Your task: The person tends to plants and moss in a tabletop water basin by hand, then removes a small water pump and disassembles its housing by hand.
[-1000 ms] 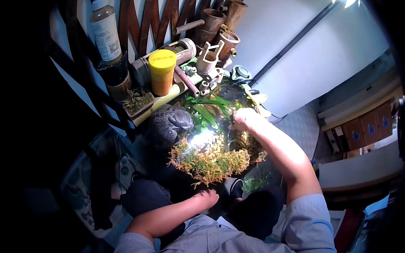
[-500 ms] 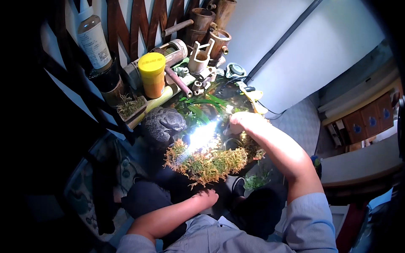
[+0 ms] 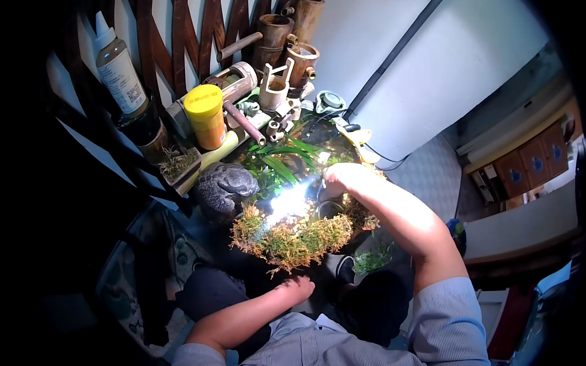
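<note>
My right hand [image 3: 334,182] reaches down into a planted water basin, its fingers bent downward beside a dark round-rimmed vessel [image 3: 330,210]. What the fingers grip, if anything, is hidden. A very bright glare [image 3: 289,202] washes out the water to the left of that hand. Along the basin's near side runs a thick fringe of green-orange moss [image 3: 305,241]. Just below the moss, my left hand [image 3: 298,289] hangs between my knees with its fingers mostly hidden. Long green leaves [image 3: 281,166] stand in the water, and a dark carved stone figure [image 3: 227,188] sits at the left.
Behind the basin stand a yellow-lidded jar [image 3: 204,116], a nozzle bottle [image 3: 119,73] and bamboo tubes [image 3: 273,39]. A yellow-and-white object [image 3: 359,139] rests at the far rim, with a black cable [image 3: 390,163] nearby. A potted moss tray [image 3: 179,166] sits left.
The view has shifted slightly, so the basin and the things behind it appear a little further left. My right hand stays in the basin; my left hand stays below the moss.
</note>
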The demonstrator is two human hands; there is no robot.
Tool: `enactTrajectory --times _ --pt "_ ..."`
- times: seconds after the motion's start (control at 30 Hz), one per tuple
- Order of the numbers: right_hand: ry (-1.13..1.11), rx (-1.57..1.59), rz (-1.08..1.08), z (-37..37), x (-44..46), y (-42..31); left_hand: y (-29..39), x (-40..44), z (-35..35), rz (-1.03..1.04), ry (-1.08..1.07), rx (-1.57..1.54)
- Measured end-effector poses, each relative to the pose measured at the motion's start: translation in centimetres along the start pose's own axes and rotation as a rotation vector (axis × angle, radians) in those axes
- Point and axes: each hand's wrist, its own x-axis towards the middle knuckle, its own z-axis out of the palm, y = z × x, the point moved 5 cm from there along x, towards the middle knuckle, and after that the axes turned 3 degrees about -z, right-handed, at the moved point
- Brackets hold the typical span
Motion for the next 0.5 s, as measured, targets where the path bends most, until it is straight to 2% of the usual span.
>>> enactTrajectory --times 0.13,0.17,0.2,0.27,0.3,0.33,0.37,0.4,0.5 --pt "-0.131 -0.123 0.165 -6.6 -5.6 -4.8 0.2 -1.0 -1.0 -0.014 -0.006 -0.059" --pt "-0.008 -0.102 0.135 -7.7 -5.7 -5.1 0.4 -1.0 -0.9 0.050 0.000 0.037" --pt "-0.006 -0.113 0.090 -8.0 -5.1 -4.7 0.6 -1.0 -0.7 0.116 0.006 0.135" --pt "0.040 -0.118 0.074 -8.9 -4.7 -4.7 0.6 -1.0 -0.8 0.047 0.038 0.041" --pt "0.191 -0.108 0.006 -9.2 -4.1 -4.2 0.4 -1.0 -1.0 -0.020 0.071 -0.049" --pt "0.245 -0.122 0.033 -9.4 -3.7 -4.2 0.1 -0.6 -0.5 -0.020 0.070 -0.050" --pt "0.299 -0.137 0.058 -9.7 -3.3 -4.3 -0.1 0.3 0.5 0.070 0.082 0.071" --pt "0.298 -0.138 0.055 -9.5 -2.7 -4.0 0.1 0.7 1.0 0.159 0.095 0.190" --pt "0.302 -0.134 0.075 -8.3 -0.3 -2.8 -0.2 1.1 1.2 0.122 0.122 0.098"
